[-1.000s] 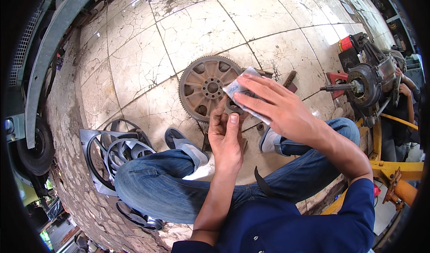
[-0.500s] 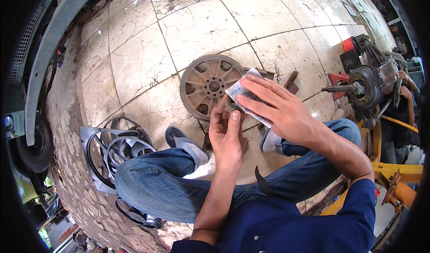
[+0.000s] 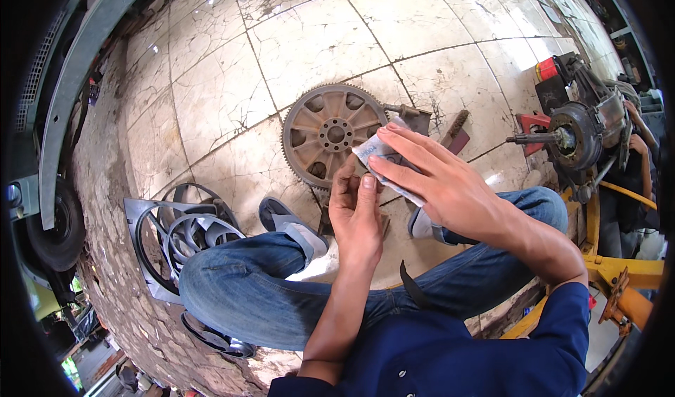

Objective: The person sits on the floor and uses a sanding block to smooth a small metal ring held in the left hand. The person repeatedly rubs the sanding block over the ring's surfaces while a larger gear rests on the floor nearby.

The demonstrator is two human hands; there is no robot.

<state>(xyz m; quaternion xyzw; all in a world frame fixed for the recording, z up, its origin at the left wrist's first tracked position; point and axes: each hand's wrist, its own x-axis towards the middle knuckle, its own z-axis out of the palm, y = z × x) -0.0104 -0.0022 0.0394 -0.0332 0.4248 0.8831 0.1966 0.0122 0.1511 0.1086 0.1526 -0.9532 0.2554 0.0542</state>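
Observation:
My right hand (image 3: 439,175) has its fingers laid over a folded, pale grey sheet of sandpaper (image 3: 374,147) with blue print on its back, gripping it. Close below, my left hand (image 3: 357,210) is closed, thumb against the darkened fingers, at the sheet's lower left edge. Whatever small part it grips is mostly hidden behind the sheet. Past both hands, a large rusty flywheel (image 3: 316,126) with a toothed rim lies flat on the tiled floor.
A wire brush (image 3: 458,124) and a metal part (image 3: 415,119) lie right of the flywheel. A fan shroud (image 3: 148,256) stands by my left knee. At right are a hub assembly (image 3: 576,137), a yellow frame (image 3: 633,270) and another person's hand (image 3: 638,144).
My right hand and the sandpaper have shifted slightly down and left over the part. My left hand stays nearly in place.

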